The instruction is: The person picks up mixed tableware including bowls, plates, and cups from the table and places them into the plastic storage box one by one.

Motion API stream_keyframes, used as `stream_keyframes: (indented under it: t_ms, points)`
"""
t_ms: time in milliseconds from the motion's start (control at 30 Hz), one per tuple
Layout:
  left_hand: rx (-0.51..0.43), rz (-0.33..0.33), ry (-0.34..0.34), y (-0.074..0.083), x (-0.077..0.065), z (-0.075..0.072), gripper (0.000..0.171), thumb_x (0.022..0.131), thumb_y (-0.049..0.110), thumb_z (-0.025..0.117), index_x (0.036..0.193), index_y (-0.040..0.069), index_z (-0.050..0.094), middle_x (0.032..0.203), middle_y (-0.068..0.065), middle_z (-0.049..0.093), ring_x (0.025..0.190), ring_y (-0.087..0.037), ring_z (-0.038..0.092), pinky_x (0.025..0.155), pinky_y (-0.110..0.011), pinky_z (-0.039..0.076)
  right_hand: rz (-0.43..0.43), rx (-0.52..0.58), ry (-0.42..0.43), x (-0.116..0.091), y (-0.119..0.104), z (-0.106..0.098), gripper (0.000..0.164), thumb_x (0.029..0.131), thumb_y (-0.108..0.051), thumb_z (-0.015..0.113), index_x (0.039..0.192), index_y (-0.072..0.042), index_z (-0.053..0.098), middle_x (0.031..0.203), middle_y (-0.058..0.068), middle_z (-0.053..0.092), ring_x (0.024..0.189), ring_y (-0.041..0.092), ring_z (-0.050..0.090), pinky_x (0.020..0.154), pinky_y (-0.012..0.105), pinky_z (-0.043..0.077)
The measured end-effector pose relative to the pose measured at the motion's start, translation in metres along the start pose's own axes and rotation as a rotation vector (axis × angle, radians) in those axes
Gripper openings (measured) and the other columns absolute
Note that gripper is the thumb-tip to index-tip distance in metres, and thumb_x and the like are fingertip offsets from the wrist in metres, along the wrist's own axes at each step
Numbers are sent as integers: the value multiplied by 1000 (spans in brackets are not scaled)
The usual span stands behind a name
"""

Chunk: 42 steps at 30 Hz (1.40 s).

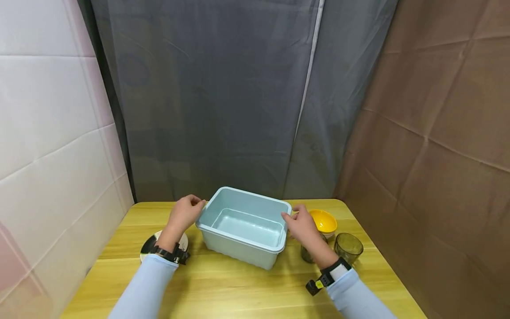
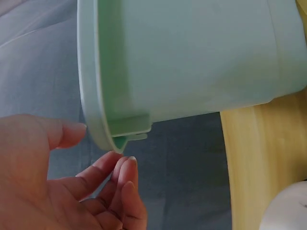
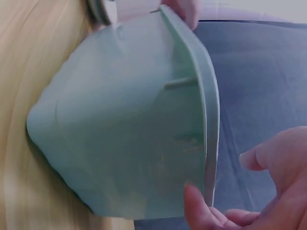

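A pale blue-green plastic storage box [image 1: 243, 221], its inside bare, stands over the middle of the table. At its left end, my left hand [image 1: 186, 213] has thumb and fingertips at the rim corner. The left wrist view shows that thumb [image 2: 72, 134] right at the rim's edge, with the fingertips under the corner. My right hand [image 1: 301, 225] is at the opposite end. In the right wrist view, its fingertips [image 3: 194, 201] touch the box just below the rim, while the thumb [image 3: 252, 159] stands apart from it.
Right of the box, a yellow bowl [image 1: 323, 220] sits behind a dark glass cup [image 1: 348, 248]. Another dark glass [image 1: 306, 255] is partly hidden by my right forearm. Under my left wrist lies a black-and-white round dish [image 1: 148, 246]. Curtains enclose the wooden table [image 1: 223, 292].
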<state>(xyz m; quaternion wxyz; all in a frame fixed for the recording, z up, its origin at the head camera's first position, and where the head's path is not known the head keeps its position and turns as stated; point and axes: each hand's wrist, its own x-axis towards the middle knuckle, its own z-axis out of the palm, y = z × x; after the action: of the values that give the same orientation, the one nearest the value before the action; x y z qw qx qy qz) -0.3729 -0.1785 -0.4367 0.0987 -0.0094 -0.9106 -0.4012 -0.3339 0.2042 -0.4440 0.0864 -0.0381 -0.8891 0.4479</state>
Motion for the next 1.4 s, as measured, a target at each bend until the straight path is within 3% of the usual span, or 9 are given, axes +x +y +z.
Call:
stream_keyframes:
  t_ms: [67, 167, 367, 533, 800, 1033, 1233, 1400]
  points:
    - [-27, -18, -10, -2, 2, 2, 46, 111, 39, 63, 129, -2, 71, 125, -22, 72, 110, -40, 68, 93, -55, 59, 59, 84, -27, -2, 0, 0, 60, 110, -30, 68, 151, 6, 43, 123, 29, 62, 85, 33, 68, 67, 40, 65]
    - [-44, -38, -28, -5, 4, 6, 47, 111, 39, 62, 131, -2, 70, 127, -23, 71, 113, -40, 67, 96, -56, 59, 116, 169, -61, -4, 1, 0, 59, 110, -22, 60, 154, 9, 35, 129, 33, 56, 85, 33, 67, 66, 41, 66]
    - [-39, -45, -47, -6, 12, 11, 46, 110, 40, 63, 129, -1, 71, 126, -22, 71, 110, -38, 67, 96, -55, 59, 188, 261, -139, -12, 1, 0, 62, 107, -15, 48, 159, 14, 29, 132, 34, 56, 88, 31, 68, 76, 41, 65]
    - [-137, -62, -141, -7, 16, 14, 50, 113, 38, 58, 138, -4, 67, 134, -25, 68, 118, -40, 65, 104, -58, 56, 219, 334, -169, -16, 3, 2, 60, 108, -13, 48, 158, 13, 30, 125, 30, 59, 91, 32, 66, 79, 40, 61]
    - [-318, -155, -239, -18, 17, 15, 48, 117, 29, 52, 145, -8, 61, 145, -28, 61, 130, -42, 60, 113, -59, 51, 202, 414, -179, -15, 5, 10, 58, 112, -12, 51, 161, 11, 28, 128, 33, 59, 82, 29, 64, 80, 43, 61]
    - [-377, -183, -262, -22, 13, 8, 53, 117, 32, 52, 150, -10, 56, 150, -29, 58, 131, -41, 60, 112, -58, 52, 140, 378, -190, -5, 5, 12, 51, 115, -12, 53, 158, 9, 37, 118, 28, 64, 82, 30, 64, 82, 42, 60]
    - [-399, -174, -266, -23, 4, 3, 48, 116, 30, 55, 145, -8, 61, 142, -25, 63, 123, -38, 62, 105, -51, 54, 126, 339, -226, 11, 8, 9, 50, 116, -13, 53, 158, 10, 40, 126, 31, 64, 91, 33, 68, 87, 41, 61]
    - [-450, -183, -275, -27, -3, 4, 46, 116, 30, 56, 142, -7, 62, 139, -25, 63, 122, -40, 62, 106, -51, 53, 124, 379, -267, 26, 14, 7, 49, 116, -13, 53, 158, 10, 44, 143, 35, 59, 113, 47, 70, 95, 45, 63]
